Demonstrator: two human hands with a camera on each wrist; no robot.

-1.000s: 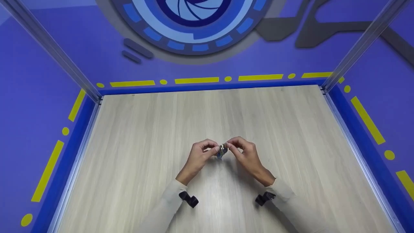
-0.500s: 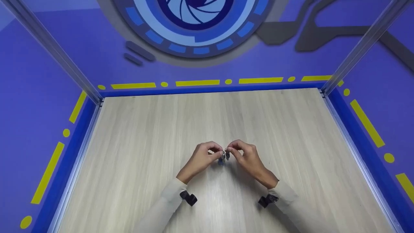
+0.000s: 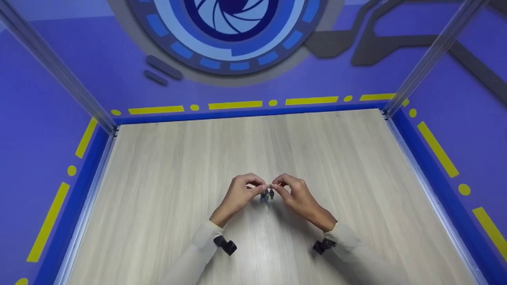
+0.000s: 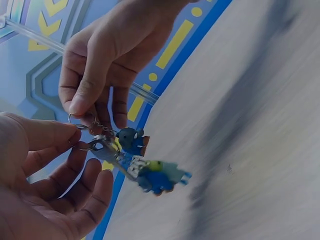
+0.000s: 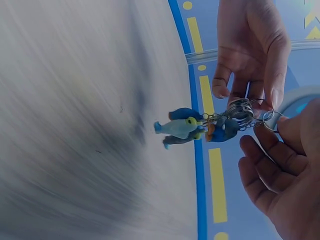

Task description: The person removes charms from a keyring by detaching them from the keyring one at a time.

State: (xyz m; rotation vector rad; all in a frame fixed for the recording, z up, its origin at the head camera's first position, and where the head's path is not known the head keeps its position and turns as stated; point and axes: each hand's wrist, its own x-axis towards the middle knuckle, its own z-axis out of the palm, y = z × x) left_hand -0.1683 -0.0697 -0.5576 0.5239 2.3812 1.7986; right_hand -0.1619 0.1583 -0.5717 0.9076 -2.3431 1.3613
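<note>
In the head view my left hand [image 3: 242,192] and right hand [image 3: 298,196] meet over the middle of the table, thumbs and forefingers pinching metal key rings. A bunch of rings [image 5: 241,107] sits at the left hand's fingertips in the right wrist view. Small animal-figure keychains dangle below on short chains: a pale blue figure with a yellow-green head [image 5: 177,129] hangs among darker blue ones. A blue figure with an orange-brown part [image 4: 131,140] hangs closest to the right hand's ring in the left wrist view. The figures partly hide one another.
The light wood table [image 3: 253,150] is bounded by blue-purple walls [image 3: 222,89] with yellow dashes and metal corner posts [image 3: 431,63]. Black camera mounts [image 3: 225,245] sit on both wrists, over pale sleeves [image 3: 194,249].
The keychains, earlier bunched between the fingertips, now hang lower, and one dark figure dangles slightly apart toward the right hand. The head view has shifted slightly. Both hands keep pinching.
</note>
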